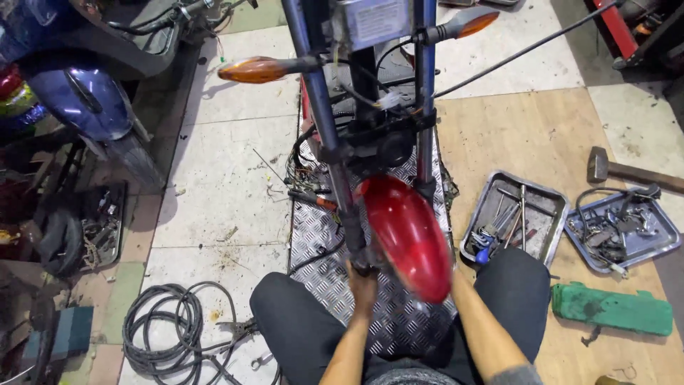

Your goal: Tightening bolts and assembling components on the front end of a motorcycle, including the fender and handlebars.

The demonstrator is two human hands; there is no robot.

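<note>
Head view looks down over my knees at a motorcycle front end standing on a checker plate (335, 235). My left hand (362, 279) reaches up to the bottom of the left fork leg (335, 153) and is closed around its lower end, just beside the red fender (407, 235). My right hand is hidden behind that fender; only the forearm shows going up under it, so I cannot tell whether it grips anything. The fender hangs tilted between the two blue fork legs, blurred at its lower edge. Two orange turn signals (260, 69) stick out near the top. To my right on the floor lie two metal trays (547, 207) of tools, a hammer (627, 171) and a green case (611, 309). A coiled hose (165, 329) lies left of my knee.
</note>
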